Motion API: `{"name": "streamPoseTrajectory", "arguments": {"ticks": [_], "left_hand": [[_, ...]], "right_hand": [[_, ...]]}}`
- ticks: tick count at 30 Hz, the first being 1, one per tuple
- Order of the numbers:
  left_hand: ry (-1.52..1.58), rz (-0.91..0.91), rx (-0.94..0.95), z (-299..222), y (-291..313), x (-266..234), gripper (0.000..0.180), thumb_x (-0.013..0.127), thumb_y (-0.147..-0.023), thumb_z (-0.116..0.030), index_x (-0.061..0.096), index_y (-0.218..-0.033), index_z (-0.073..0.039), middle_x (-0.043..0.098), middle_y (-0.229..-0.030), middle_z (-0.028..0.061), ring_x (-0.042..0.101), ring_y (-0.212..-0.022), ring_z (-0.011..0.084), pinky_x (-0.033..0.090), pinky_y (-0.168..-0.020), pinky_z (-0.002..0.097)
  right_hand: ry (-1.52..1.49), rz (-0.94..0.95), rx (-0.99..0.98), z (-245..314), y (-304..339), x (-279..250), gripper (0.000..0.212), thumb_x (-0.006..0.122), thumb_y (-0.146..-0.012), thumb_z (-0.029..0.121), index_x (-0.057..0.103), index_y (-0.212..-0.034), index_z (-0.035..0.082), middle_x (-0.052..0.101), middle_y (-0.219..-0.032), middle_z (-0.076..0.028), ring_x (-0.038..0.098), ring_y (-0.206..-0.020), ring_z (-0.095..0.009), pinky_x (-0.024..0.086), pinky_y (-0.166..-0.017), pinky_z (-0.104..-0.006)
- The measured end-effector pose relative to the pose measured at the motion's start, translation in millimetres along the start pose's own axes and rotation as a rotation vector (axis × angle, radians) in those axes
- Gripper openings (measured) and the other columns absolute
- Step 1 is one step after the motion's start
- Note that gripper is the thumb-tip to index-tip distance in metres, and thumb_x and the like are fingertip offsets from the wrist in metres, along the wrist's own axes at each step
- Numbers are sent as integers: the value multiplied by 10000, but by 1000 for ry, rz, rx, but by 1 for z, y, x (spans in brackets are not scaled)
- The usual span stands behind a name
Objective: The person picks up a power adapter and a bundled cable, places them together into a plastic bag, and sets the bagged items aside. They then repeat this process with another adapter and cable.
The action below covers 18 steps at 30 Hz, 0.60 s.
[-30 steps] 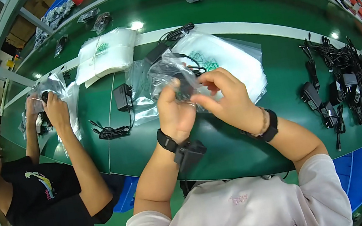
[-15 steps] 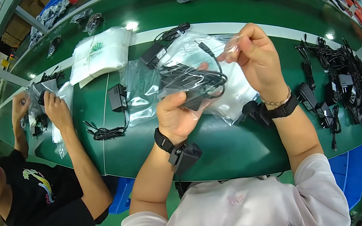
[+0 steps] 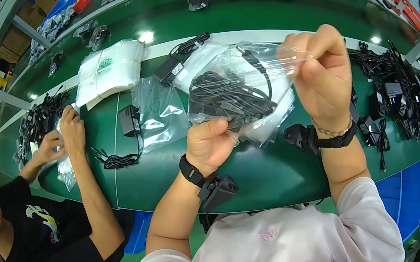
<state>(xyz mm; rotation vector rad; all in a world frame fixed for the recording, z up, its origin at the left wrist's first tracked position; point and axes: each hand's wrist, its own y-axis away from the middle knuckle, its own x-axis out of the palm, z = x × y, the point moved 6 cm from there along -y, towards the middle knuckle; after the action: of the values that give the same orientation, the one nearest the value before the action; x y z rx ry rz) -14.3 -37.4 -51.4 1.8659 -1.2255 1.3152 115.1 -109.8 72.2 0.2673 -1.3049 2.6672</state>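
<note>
Between my hands is a clear plastic bag [image 3: 280,65] with a black power adapter [image 3: 204,104] inside, its coiled cable [image 3: 231,91] and plug showing through the film. My left hand [image 3: 211,145] pinches the bag's near lower corner, thumb on top. My right hand [image 3: 326,71] is closed on the other end of the bag, fingers bent and gathering the film. More pale plastic bags [image 3: 275,119] lie on the green table beneath it. Just beyond them sits another black adapter [image 3: 170,70] with its cable bundled.
A banded stack of clear bags [image 3: 112,69] lies at the far left. Nearer are a flat clear bag [image 3: 161,108] and an adapter [image 3: 130,120] with its cable. Tangled adapters [image 3: 397,92] heap up on the right. A co-worker's hands [image 3: 72,127] work at the left.
My right hand has moved right, drawing the bag's end out straighter, with the adapter turned inside it. The co-worker's hands have shifted toward me and apart from the dark item they held.
</note>
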Motion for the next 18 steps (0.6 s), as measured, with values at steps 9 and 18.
{"name": "streamPoseTrajectory", "arguments": {"ticks": [9,18], "left_hand": [[-21,-10,84,-5,-3,-8,718,698,-657,-10,403,-1293,-164,472,-1269,105,486,-1140,296,392,-977,422],[-64,-116,172,-10,-2,-26,627,698,-682,-36,443,-1251,-104,520,-1215,98,495,-1127,287,378,-991,424]], "right_hand": [[-142,-33,-88,49,-7,-71,121,593,-853,127,529,-930,58,609,-819,-110,534,-702,-152,442,-668,-265],[83,-271,584,-58,24,-23,412,597,-842,91,457,-1217,-7,584,-1086,-123,575,-941,-185,473,-786,-271]]}}
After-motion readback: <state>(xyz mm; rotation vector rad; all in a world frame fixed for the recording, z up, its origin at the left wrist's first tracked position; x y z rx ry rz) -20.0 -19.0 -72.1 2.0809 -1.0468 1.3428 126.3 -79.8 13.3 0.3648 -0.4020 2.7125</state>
